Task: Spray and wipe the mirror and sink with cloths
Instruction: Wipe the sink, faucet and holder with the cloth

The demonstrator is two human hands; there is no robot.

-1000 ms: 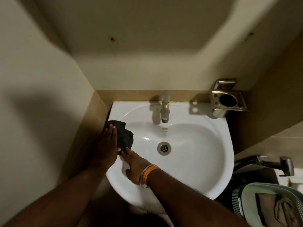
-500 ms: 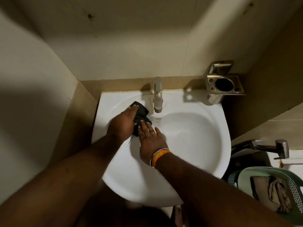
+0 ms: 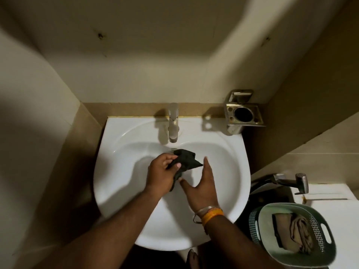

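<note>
Left hand (image 3: 162, 172) pinches the black cloth (image 3: 185, 160) over the white sink (image 3: 229, 171) bowl below the tap (image 3: 173, 123), right hand (image 3: 202, 186) spread empty beside it; best refolded flat, then wiped around the bowl.

The room is a narrow corner with plain cream walls (image 3: 136, 74), darker beige tiles (image 3: 320, 117) lower down. The light is dim, with soft shadows. On the right wall hangs a metal holder (image 3: 243, 113); below stands a green basket (image 3: 303, 255).
</note>
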